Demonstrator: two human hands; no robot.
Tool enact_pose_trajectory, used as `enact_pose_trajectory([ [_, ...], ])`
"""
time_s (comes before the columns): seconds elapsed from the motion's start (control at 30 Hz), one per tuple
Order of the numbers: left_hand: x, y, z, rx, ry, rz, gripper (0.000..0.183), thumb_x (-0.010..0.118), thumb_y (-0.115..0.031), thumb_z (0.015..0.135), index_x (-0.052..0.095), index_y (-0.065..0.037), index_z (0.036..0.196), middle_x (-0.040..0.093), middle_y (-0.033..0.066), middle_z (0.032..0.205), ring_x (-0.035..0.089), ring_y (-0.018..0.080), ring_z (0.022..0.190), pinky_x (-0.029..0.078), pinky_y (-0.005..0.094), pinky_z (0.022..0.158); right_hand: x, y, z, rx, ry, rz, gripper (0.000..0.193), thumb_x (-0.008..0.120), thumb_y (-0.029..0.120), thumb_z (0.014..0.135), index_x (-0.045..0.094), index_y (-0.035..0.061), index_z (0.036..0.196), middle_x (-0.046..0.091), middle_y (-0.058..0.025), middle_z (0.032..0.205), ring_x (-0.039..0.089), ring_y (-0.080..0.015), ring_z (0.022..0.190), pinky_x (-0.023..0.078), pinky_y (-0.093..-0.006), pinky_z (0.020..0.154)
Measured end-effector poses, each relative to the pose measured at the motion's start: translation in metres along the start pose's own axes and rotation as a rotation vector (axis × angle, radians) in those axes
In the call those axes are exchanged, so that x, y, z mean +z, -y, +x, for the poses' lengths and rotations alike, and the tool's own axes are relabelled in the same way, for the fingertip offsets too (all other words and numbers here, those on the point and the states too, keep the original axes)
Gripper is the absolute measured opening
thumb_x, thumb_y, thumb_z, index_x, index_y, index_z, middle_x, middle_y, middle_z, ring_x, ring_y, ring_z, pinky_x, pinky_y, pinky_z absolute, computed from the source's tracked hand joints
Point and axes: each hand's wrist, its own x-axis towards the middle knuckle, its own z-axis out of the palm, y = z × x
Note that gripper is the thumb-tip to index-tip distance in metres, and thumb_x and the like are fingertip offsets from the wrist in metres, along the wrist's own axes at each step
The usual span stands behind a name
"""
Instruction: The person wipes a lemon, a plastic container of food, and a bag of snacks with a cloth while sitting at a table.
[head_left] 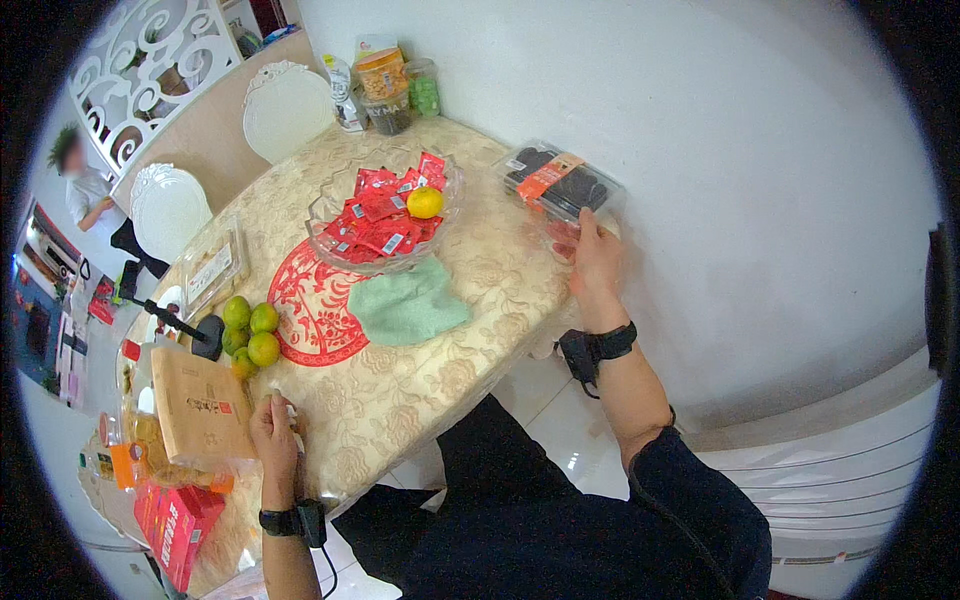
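Observation:
At the table's far right, by the wall, my right hand (597, 255) grips the near corner of a clear plastic food box (585, 187). The box holds dark pieces and has an orange label. Beneath it lies something reddish in clear wrap (562, 238), partly covered. My left hand (275, 435) is closed at the table's near left, beside a light brown box (200, 408). A small pale bit shows at its fingers, too unclear to name. Several green-yellow citrus fruits (250, 335) lie just beyond that hand.
A glass bowl (325, 240) of red packets with a yellow fruit stands mid-table, near a green cloth (410, 305). Jars (385, 100) stand at the back. A phone stand (205, 335), a red box (180, 525) and white chairs (285, 110) are leftward. A person (85, 190) is far left.

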Motion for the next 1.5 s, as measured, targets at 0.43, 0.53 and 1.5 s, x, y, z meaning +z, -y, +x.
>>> enact_pose_trajectory([
  [0.43,-0.005,0.009,0.021,0.056,0.027,0.181,0.034,0.051,-0.024,0.103,0.059,-0.002,0.079,0.048,-0.0043,0.068,0.042,0.0084,0.06,0.037,0.0258,0.056,-0.022,-0.002,0.018,0.241,0.279,0.11,0.035,0.054,0.032,0.102,0.056,-0.0021,0.11,0.069,-0.0181,0.099,0.071,-0.0274,0.088,0.055,-0.0321,0.067],
  [0.53,0.018,-0.007,0.044,0.113,0.055,0.323,0.033,0.052,-0.024,0.102,0.06,0.002,0.083,0.049,-0.004,0.07,0.043,0.0084,0.064,0.038,0.0271,0.058,-0.026,-0.004,0.02,0.213,0.261,0.009,0.035,0.052,0.035,0.102,0.058,0.0003,0.109,0.07,-0.0161,0.099,0.071,-0.0257,0.086,0.054,-0.0307,0.066],
  [1.5,0.014,-0.018,0.065,0.252,-0.396,0.671,0.047,0.068,-0.02,0.089,0.053,-0.004,0.131,0.049,0.02,0.135,0.061,0.0389,0.104,0.053,0.0466,0.084,0.176,-0.048,-0.193,-0.905,0.921,-1.422,0.029,0.067,0.021,0.085,0.063,-0.0029,0.102,0.064,-0.0199,0.106,0.058,-0.0389,0.106,0.048,-0.0439,0.092],
])
